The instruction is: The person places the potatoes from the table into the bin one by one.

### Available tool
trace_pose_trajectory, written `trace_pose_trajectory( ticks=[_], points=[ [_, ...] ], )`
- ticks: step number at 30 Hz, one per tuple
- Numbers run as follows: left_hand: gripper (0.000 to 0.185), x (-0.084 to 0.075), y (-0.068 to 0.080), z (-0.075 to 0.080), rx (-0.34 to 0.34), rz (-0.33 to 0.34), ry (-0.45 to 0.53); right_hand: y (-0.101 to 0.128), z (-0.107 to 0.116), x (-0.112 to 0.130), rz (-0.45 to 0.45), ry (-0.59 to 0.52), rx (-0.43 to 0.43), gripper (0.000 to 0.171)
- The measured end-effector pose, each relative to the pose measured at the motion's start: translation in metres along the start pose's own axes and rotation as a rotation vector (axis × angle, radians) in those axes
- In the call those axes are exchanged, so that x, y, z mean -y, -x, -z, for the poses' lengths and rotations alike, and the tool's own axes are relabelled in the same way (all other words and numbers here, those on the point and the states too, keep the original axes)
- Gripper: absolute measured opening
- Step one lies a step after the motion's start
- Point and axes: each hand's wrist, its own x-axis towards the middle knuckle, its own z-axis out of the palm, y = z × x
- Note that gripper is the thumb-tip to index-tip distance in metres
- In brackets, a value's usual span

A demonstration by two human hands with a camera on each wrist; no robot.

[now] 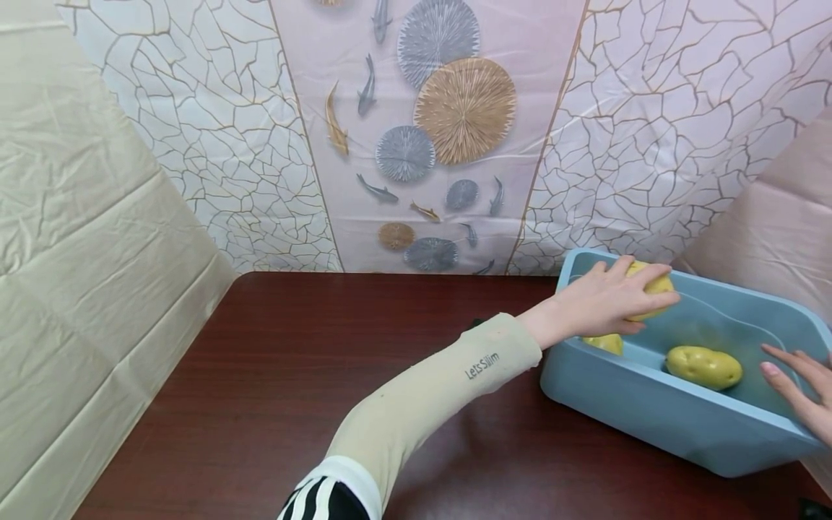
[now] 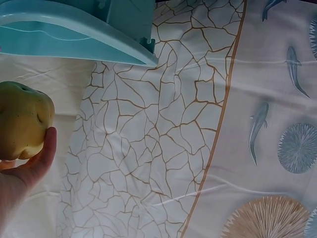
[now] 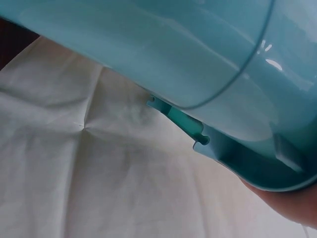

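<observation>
My left hand (image 1: 624, 300) reaches over the far left corner of a light blue plastic tub (image 1: 650, 415) and grips a yellow potato (image 1: 655, 284), fingers curled over its top. The left wrist view shows that potato (image 2: 22, 126) against my thumb (image 2: 43, 148), with the tub's rim (image 2: 74, 34) above it. Two more potatoes lie in the tub, one in the middle (image 1: 704, 366) and one (image 1: 604, 343) under my left hand. My right hand (image 1: 802, 390) rests with straight fingers on the tub's right rim. In the right wrist view the tub wall (image 3: 198, 59) fills the frame, with a bit of my hand (image 3: 292, 208) below it.
The tub stands at the right end of a dark red-brown wooden table (image 1: 292, 375). Patterned sheets (image 1: 455, 144) hang close behind the table, and plain cream sheets (image 1: 78, 274) close it in on the left and right.
</observation>
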Motion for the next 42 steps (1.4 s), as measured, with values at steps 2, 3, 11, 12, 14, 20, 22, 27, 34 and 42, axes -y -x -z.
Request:
trace_pose_trajectory(
  ticks=[2, 3, 11, 12, 14, 20, 22, 27, 34, 42],
  points=[
    [0.051, 0.0, 0.0, -0.001, -0.001, 0.001, -0.008, 0.0, -0.001, -0.001, -0.005, 0.002, -0.004, 0.061],
    [0.051, 0.0, -0.001, -0.001, 0.0, 0.003, -0.011, 0.0, -0.001, -0.002, -0.012, 0.012, -0.001, 0.063],
    [0.052, -0.001, -0.002, -0.003, 0.019, 0.014, -0.002, -0.001, -0.006, -0.011, 0.013, 0.066, -0.029, 0.065],
    [0.052, -0.002, -0.002, -0.003, 0.015, 0.013, -0.006, -0.001, -0.006, -0.012, 0.015, 0.065, -0.028, 0.064],
    [0.05, -0.002, -0.002, -0.004, 0.003, 0.012, -0.019, -0.001, -0.006, -0.012, 0.018, 0.059, -0.029, 0.064],
    [0.045, -0.001, 0.002, -0.005, -0.078, 0.018, -0.068, -0.001, -0.005, -0.009, 0.016, 0.06, -0.023, 0.064],
    [0.046, -0.001, 0.004, -0.006, -0.078, 0.017, -0.082, -0.001, -0.004, -0.006, 0.022, 0.057, -0.027, 0.064],
    [0.045, -0.001, 0.005, -0.008, -0.043, 0.012, -0.075, 0.0, -0.001, -0.002, 0.046, 0.034, -0.038, 0.06],
    [0.043, 0.001, 0.007, -0.01, -0.053, 0.01, -0.069, -0.003, -0.004, -0.007, 0.026, 0.054, -0.016, 0.064],
    [0.041, 0.0, 0.012, -0.011, -0.075, 0.015, -0.083, -0.002, -0.004, -0.008, -0.02, 0.045, -0.002, 0.064]
  ],
)
